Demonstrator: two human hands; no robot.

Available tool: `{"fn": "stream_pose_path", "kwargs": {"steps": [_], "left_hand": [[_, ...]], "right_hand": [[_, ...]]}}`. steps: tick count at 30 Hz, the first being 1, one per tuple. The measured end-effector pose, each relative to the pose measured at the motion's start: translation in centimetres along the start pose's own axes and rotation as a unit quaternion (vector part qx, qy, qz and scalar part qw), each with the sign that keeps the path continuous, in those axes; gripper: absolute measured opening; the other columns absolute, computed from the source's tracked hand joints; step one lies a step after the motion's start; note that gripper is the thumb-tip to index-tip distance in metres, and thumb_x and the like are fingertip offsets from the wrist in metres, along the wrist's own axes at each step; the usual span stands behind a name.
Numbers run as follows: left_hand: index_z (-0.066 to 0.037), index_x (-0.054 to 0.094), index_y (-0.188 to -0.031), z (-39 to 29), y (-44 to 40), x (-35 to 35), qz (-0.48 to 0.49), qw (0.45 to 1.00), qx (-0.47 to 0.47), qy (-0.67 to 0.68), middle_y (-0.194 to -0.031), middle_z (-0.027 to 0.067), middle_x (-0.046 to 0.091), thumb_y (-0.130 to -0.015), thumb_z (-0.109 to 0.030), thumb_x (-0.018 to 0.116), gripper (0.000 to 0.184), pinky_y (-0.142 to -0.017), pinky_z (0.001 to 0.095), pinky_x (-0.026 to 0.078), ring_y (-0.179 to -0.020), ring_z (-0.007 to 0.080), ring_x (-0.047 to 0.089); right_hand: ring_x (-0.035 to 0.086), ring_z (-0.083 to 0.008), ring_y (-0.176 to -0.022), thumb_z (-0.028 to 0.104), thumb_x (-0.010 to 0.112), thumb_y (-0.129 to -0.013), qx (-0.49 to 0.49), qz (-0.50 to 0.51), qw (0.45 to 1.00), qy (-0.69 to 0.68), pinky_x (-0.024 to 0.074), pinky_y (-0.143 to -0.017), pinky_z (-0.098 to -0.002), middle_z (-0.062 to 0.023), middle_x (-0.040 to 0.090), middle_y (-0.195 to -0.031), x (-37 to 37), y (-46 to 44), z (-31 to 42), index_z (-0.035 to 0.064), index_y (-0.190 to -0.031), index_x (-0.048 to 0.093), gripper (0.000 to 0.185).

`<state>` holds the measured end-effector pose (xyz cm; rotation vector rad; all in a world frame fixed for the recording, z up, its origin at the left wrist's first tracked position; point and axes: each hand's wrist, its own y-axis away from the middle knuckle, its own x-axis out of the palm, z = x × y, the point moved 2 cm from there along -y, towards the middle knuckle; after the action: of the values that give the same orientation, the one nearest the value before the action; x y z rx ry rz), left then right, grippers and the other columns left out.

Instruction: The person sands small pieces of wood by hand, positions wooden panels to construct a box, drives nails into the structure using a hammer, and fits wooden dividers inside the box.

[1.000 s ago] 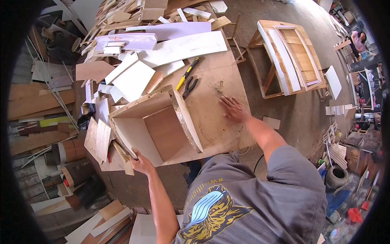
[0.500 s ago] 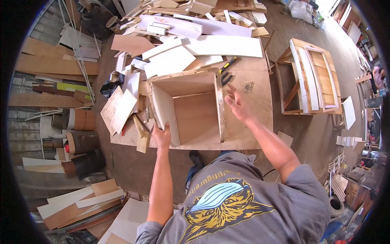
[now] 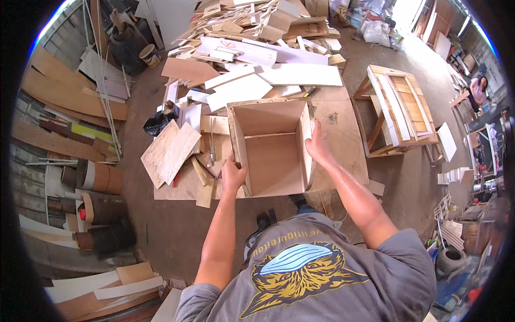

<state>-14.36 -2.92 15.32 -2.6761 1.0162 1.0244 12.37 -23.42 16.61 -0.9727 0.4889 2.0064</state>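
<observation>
"Where's the box [image 3: 274, 161]?"
"One box, at the near edge of the tabletop [image 3: 350, 142], open side to the camera."
"And the hands?"
"Two: the left hand [image 3: 234, 175] clamps its left wall [image 3: 240, 142], the right hand [image 3: 319, 147] its right wall [image 3: 309, 172]."
"Around it?"
"Two boards [image 3: 182, 152] by the left edge, one scrap pile [image 3: 233, 27] at the far edge, one stand [image 3: 375, 79] beyond the right edge."

Lettering [image 3: 298, 239] "figureit" (upside down) on grey shirt [image 3: 316, 279]

piled wood offcuts [image 3: 252, 51], whitish bucket [image 3: 149, 55]
</observation>
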Motion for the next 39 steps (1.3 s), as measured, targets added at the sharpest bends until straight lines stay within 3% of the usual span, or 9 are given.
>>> {"fn": "stream_pose_path", "kwargs": {"steps": [5,8,11,17,23,29,33,36,39], "left_hand": [[0.005,0.036,-0.156,-4.4,-5.0,-1.7,-0.083,0.987,0.134,0.019,-0.134,0.0324,0.062,-0.080,-0.025,0.084,0.094,-0.105,0.0479,0.050,-0.125,0.0408,0.062],[0.005,0.031,-0.157,-5.8,-10.2,-1.1,-0.142,0.977,0.158,0.000,-0.132,0.0324,0.063,-0.080,-0.021,0.081,0.096,-0.103,0.0479,0.052,-0.123,0.0424,0.064],[0.003,0.029,-0.159,-8.6,-11.0,-2.6,-0.075,0.995,0.057,0.010,-0.129,0.0338,0.064,-0.079,-0.011,0.073,0.093,-0.102,0.0477,0.053,-0.120,0.0444,0.065],[-0.008,0.033,-0.161,-6.8,-12.6,-2.4,-0.062,0.996,0.051,-0.027,-0.116,0.0331,0.070,-0.075,-0.002,0.059,0.089,-0.100,0.0501,0.053,-0.112,0.0465,0.068],[-0.008,0.041,-0.157,-7.3,-12.4,-2.9,-0.054,0.997,0.050,-0.012,-0.116,0.0324,0.070,-0.075,-0.001,0.058,0.084,-0.098,0.0504,0.054,-0.110,0.0464,0.069],[0.000,0.043,-0.153,-7.5,-11.3,-2.8,-0.108,0.987,0.114,-0.015,-0.115,0.0326,0.070,-0.078,-0.004,0.060,0.077,-0.096,0.0511,0.054,-0.107,0.0478,0.069],[0.003,0.043,-0.152,-7.3,-10.9,-2.6,-0.106,0.991,0.083,-0.021,-0.114,0.0328,0.070,-0.081,-0.010,0.064,0.074,-0.094,0.0515,0.055,-0.107,0.0476,0.068],[0.003,0.043,-0.152,-6.3,-9.3,-2.7,-0.077,0.993,0.082,0.037,-0.114,0.0319,0.071,-0.087,-0.020,0.069,0.074,-0.097,0.0502,0.054,-0.110,0.0452,0.069],[0.003,0.041,-0.153,-2.7,-6.6,-2.0,-0.029,0.994,0.098,0.046,-0.112,0.0299,0.072,-0.088,-0.033,0.074,0.081,-0.097,0.0495,0.054,-0.108,0.0447,0.069]], "right_hand": [[0.067,-0.0550,-0.100,0.022,0.066,-0.091,0.044,-0.022,0.999,-0.008,0.0519,-0.088,-0.0617,-0.0360,0.069,-0.108,0.4,-0.8,0.2,0.0031,-0.156,0.024,0.080],[0.067,-0.0541,-0.103,0.026,0.069,-0.091,0.029,-0.057,0.997,-0.035,0.0517,-0.091,-0.0606,-0.0349,0.070,-0.109,-2.4,-0.7,4.2,0.0052,-0.157,0.024,0.083],[0.068,-0.0526,-0.105,0.024,0.068,-0.091,0.063,-0.065,0.996,0.016,0.0526,-0.092,-0.0594,-0.0341,0.070,-0.110,-1.2,-2.6,3.4,0.0094,-0.158,0.027,0.080],[0.069,-0.0509,-0.104,0.020,0.064,-0.092,0.066,-0.080,0.994,0.025,0.0532,-0.091,-0.0590,-0.0320,0.071,-0.111,-0.2,-3.1,2.2,0.0145,-0.157,0.033,0.072],[0.069,-0.0520,-0.096,0.017,0.063,-0.089,0.054,-0.099,0.994,0.002,0.0529,-0.088,-0.0613,-0.0310,0.072,-0.102,-0.7,-2.7,3.0,0.0174,-0.151,0.040,0.066],[0.068,-0.0509,-0.102,0.017,0.064,-0.086,0.052,-0.114,0.992,0.003,0.0531,-0.091,-0.0589,-0.0307,0.071,-0.107,-0.5,-2.9,2.9,0.0111,-0.151,0.042,0.068],[0.068,-0.0490,-0.106,0.017,0.065,-0.084,0.036,-0.135,0.990,0.008,0.0527,-0.094,-0.0571,-0.0298,0.071,-0.113,0.5,-3.5,1.2,0.0071,-0.152,0.045,0.071],[0.068,-0.0490,-0.104,0.017,0.066,-0.085,0.034,-0.141,0.989,0.026,0.0528,-0.093,-0.0569,-0.0309,0.070,-0.112,0.0,-3.0,2.3,0.0079,-0.152,0.044,0.071],[0.065,-0.0459,-0.119,0.020,0.075,-0.085,0.080,-0.125,0.989,0.020,0.0503,-0.102,-0.0523,-0.0284,0.068,-0.127,-0.1,-2.8,2.7,0.0080,-0.151,0.047,0.073]]}}
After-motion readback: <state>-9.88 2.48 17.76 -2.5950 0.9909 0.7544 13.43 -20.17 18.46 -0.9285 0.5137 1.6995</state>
